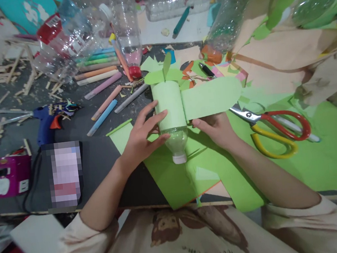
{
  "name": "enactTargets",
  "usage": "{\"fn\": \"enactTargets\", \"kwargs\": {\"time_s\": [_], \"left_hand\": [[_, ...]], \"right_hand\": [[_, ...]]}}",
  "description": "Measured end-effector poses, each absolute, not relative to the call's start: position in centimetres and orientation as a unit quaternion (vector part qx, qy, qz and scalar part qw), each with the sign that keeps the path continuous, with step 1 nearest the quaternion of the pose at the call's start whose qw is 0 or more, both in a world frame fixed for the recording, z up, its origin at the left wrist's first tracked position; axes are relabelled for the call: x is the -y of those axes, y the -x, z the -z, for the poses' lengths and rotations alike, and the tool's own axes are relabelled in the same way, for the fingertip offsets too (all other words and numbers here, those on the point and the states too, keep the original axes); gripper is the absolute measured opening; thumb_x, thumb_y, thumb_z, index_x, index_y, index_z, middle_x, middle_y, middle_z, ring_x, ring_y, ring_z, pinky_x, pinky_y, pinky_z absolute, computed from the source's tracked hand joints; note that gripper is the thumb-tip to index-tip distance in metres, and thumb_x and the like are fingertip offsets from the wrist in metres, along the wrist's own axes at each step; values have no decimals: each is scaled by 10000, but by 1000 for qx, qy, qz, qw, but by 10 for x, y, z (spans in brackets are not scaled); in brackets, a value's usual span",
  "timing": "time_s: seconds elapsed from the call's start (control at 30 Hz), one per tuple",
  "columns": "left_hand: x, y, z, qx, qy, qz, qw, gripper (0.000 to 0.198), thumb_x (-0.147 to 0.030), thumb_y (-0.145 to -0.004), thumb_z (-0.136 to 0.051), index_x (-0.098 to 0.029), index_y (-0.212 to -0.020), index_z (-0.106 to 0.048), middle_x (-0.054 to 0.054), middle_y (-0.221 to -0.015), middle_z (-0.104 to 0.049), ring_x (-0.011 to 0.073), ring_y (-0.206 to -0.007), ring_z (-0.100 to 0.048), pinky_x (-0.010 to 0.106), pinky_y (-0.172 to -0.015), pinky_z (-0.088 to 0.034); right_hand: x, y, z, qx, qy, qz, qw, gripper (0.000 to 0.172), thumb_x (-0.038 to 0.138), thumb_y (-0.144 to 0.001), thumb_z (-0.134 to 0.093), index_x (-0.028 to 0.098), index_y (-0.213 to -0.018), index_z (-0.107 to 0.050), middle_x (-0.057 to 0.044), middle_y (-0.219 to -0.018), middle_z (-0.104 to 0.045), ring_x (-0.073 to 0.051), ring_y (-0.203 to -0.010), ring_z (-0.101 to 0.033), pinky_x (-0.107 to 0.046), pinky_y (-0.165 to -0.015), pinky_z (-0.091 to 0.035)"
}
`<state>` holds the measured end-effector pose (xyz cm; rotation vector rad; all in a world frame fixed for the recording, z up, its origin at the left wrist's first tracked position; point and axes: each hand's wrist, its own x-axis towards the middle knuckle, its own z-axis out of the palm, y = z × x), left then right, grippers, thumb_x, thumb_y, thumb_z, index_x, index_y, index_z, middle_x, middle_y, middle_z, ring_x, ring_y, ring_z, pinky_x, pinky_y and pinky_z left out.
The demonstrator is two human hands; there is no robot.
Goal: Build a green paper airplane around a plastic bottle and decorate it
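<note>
A small clear plastic bottle [177, 137], wrapped round its middle in pale green paper, lies with its white cap towards me. Brighter green paper leaf shapes [163, 76] stand out at its far end. Along its right side sticks out a long, round-ended pale green paper flap [212, 97]. My left hand [145, 133] grips the bottle's left side, fingertips on the paper and thumb near the bottle's shoulder. At the flap's near edge, my right hand [213, 127] holds with the thumb showing; its other fingers are mostly hidden beneath. Bright green paper sheets [175, 182] lie underneath.
Scissors [254, 118] with red and yellow handles lie to the right over a pen. A blue glue gun [44, 120], a phone [66, 174] and a purple box [11, 175] sit left. Markers [103, 85], sticks, paper scraps and large plastic bottles [125, 26] crowd the back.
</note>
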<state>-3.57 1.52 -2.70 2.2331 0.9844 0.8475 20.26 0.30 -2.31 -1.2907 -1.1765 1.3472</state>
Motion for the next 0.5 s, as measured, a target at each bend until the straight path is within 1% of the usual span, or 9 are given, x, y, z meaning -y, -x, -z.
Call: {"fn": "enactTargets", "kwargs": {"time_s": [0.07, 0.17, 0.27, 0.4, 0.5], "left_hand": [[-15, 36, 27, -365, -831, -315, 279, 521, -470, -957, -529, -313, -1446, -440, 175, -1502, -415, 188, -994, -680, 274, -751, -604], [-15, 36, 28, -367, -830, -309, 285, 537, -481, -952, -534, -328, -1455, -428, 166, -1510, -409, 178, -952, -682, 293, -760, -607], [-15, 35, 29, -372, -830, -306, 282, 539, -493, -951, -528, -318, -1452, -432, 166, -1511, -406, 198, -1001, -675, 298, -761, -611], [-15, 34, 29, -369, -835, -308, 266, 526, -514, -962, -496, -295, -1437, -444, 177, -1499, -415, 185, -985, -673, 280, -743, -610], [-16, 34, 29, -370, -836, -307, 265, 522, -522, -965, -487, -300, -1435, -442, 174, -1500, -411, 173, -972, -672, 274, -750, -607]], "right_hand": [[-5, -210, 26, 525, 528, -507, 434, 136, 351, -713, -747, 258, -802, -704, -28, -865, -748, -210, -818, -675, -411, -806, -568], [-7, -217, 28, 578, 537, -438, 431, 109, 309, -742, -711, 274, -844, -728, -44, -955, -766, -259, -964, -674, -486, -960, -505], [-8, -217, 29, 613, 529, -422, 407, 112, 343, -778, -697, 278, -861, -737, -40, -957, -774, -277, -983, -681, -498, -961, -500], [-8, -214, 29, 630, 534, -422, 373, 176, 411, -802, -686, 245, -766, -733, -52, -855, -766, -285, -926, -699, -474, -917, -516], [-8, -214, 29, 628, 525, -429, 382, 166, 404, -817, -679, 252, -835, -745, -52, -917, -771, -282, -974, -692, -478, -959, -504]]}}
